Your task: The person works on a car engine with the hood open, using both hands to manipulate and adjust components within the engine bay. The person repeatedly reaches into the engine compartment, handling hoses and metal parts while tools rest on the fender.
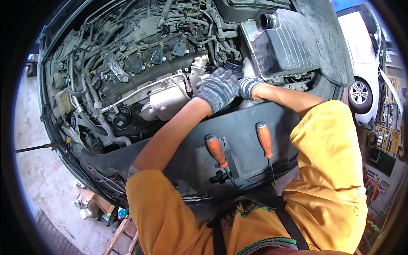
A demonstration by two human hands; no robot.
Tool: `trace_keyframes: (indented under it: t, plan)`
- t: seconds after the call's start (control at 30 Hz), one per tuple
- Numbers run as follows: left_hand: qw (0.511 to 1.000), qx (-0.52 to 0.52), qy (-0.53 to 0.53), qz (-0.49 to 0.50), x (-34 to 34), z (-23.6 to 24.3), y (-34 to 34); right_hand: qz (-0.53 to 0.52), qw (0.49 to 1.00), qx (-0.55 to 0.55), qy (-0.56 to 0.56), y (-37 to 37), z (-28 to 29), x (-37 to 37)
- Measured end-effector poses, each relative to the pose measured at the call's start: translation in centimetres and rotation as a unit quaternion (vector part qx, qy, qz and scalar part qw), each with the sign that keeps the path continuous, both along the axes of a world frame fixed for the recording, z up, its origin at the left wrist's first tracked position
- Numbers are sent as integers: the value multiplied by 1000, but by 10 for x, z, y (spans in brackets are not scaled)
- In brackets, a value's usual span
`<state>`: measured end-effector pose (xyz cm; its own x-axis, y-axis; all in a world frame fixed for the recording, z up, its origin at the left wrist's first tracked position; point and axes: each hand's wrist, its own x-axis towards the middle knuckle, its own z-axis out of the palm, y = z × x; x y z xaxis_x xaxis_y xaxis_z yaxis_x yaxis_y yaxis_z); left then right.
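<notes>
My left hand (216,89), in a grey knitted glove, is bent with curled fingers just below a black round duct opening (234,64), beside a metal fitting (198,68). My right hand (250,88), gloved alike, is closed right of it, against the lower side of the duct. What both hands grip is hidden beneath them. The silver heat shield (165,102) lies left of my left hand; the air filter box (284,46) is above my right. Two orange-handled screwdrivers (216,151) (264,140) and a dark tool (227,153) lie on the bumper cover below.
The engine bay (140,46) of hoses and coils fills the upper view. A white car (361,51) and shelves of tools (386,140) stand at the right. Cardboard boxes (95,202) and a ladder (121,233) are on the floor (38,170) at lower left.
</notes>
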<state>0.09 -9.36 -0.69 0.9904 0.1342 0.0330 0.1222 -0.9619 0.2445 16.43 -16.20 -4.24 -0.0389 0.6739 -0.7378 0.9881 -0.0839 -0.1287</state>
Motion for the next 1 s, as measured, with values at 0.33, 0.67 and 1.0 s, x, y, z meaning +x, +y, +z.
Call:
trace_keyframes:
  t: [0.33,0.67,1.0]
  plan:
    - [995,43,77,42,52,-26,6,-40,997,-3,72,1,5,1]
    - [991,25,114,73,59,-18,2,87,996,-3,-16,1,-2,23]
    - [991,26,110,76,54,-15,-1,55,991,109,-50,-10,31,18]
